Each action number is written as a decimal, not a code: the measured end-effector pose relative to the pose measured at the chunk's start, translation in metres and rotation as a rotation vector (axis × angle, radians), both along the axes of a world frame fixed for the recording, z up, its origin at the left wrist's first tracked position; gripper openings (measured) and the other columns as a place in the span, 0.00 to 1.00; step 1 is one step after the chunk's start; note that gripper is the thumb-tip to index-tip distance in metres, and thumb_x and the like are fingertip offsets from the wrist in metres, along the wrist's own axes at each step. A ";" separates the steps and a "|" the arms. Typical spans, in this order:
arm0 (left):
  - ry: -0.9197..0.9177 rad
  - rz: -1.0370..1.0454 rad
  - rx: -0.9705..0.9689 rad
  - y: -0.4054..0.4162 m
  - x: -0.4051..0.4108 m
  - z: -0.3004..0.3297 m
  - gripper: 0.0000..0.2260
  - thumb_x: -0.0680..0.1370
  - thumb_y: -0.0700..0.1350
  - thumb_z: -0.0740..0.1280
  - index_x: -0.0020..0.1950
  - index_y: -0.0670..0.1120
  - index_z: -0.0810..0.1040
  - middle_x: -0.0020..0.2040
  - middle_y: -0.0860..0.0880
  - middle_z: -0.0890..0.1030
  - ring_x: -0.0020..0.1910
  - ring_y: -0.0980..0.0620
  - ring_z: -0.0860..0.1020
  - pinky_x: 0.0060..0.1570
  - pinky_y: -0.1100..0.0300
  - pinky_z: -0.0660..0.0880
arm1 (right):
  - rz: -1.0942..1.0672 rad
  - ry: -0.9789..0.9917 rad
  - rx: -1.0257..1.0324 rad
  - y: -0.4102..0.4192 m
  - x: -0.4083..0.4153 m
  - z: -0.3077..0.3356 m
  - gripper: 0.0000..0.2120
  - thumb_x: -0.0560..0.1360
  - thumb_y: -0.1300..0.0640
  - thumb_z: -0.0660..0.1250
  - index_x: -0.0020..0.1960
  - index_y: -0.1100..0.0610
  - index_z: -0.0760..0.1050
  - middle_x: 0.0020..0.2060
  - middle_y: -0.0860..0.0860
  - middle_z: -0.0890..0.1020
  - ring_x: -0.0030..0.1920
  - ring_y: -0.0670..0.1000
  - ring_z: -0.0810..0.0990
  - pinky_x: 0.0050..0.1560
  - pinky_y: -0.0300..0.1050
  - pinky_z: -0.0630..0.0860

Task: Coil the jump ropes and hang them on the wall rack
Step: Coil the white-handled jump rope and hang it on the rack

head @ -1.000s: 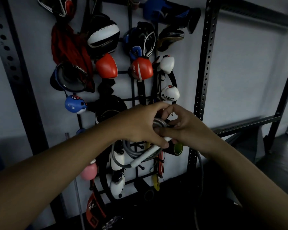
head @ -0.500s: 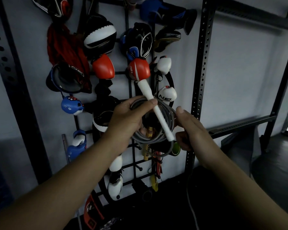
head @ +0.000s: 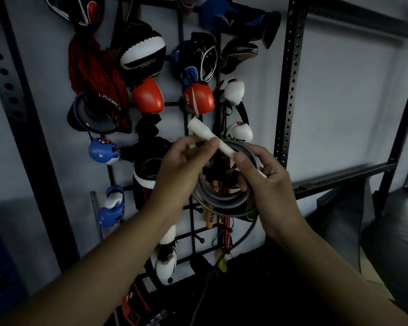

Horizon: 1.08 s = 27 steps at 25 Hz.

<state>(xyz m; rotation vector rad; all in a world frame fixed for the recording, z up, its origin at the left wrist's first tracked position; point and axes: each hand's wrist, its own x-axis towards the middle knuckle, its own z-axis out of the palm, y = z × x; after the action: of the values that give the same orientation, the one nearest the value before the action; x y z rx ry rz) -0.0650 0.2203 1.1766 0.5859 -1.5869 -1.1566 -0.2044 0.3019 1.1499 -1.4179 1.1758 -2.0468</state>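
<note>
Now I am near the end of the coiling step, I think. Far left hangs a round blue glove (head: 103,152), smooth and shiny, on the black wire wall rack (head: 193,234). Next to it my left hand (head: 186,161) is closed, and its thumb and finger pinch the white handle (head: 212,140). That handle is a short stick, fat at the top end, and it looks like hard plastic. It slants across the top of the coil. The grey jump rope (head: 222,198) is wound into a ring of several loops and looks smooth and bendy like rubber. It is up in the air in front of the rack, not on a peg. One loose bit of rope hangs down from the ring. My right hand (head: 266,184) is curled shut around the right side of the ring and keeps the loops together. Behind the ring I see yellow handles (head: 210,216) hanging on the rack.

Next I should tuck the white handle so the loops cannot spring open. Then I need a free peg low on the rack.
</note>
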 end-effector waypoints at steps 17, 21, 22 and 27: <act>-0.752 -0.494 -0.099 0.000 0.003 0.032 0.15 0.76 0.50 0.74 0.53 0.39 0.82 0.31 0.46 0.72 0.28 0.53 0.69 0.34 0.59 0.78 | 0.094 0.364 0.131 0.011 -0.051 0.027 0.19 0.83 0.44 0.57 0.56 0.60 0.75 0.33 0.63 0.73 0.24 0.47 0.69 0.25 0.37 0.66; -0.172 -0.453 0.026 0.003 -0.009 0.029 0.10 0.81 0.48 0.67 0.42 0.46 0.76 0.28 0.53 0.67 0.26 0.56 0.67 0.35 0.58 0.79 | 0.123 0.189 0.138 0.016 -0.059 0.003 0.38 0.81 0.30 0.44 0.57 0.59 0.78 0.35 0.72 0.71 0.29 0.56 0.68 0.27 0.41 0.68; -0.050 -0.436 0.071 0.005 -0.016 0.027 0.13 0.82 0.49 0.66 0.39 0.46 0.74 0.28 0.53 0.66 0.26 0.56 0.68 0.35 0.57 0.79 | 0.184 0.154 0.124 0.015 -0.052 -0.004 0.39 0.80 0.28 0.42 0.59 0.58 0.78 0.34 0.71 0.71 0.30 0.57 0.68 0.28 0.45 0.69; 0.164 -0.137 0.162 0.025 -0.050 0.002 0.18 0.80 0.61 0.66 0.43 0.48 0.81 0.41 0.41 0.82 0.42 0.42 0.83 0.44 0.43 0.81 | 0.240 -0.082 0.025 0.003 -0.002 -0.017 0.31 0.72 0.27 0.64 0.64 0.49 0.78 0.42 0.66 0.83 0.27 0.56 0.78 0.27 0.46 0.76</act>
<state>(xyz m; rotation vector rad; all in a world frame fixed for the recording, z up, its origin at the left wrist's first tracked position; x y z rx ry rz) -0.1154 0.2457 1.1785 0.4788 -1.4197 -1.4097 -0.2067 0.3050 1.1329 -1.3768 0.9445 -1.8983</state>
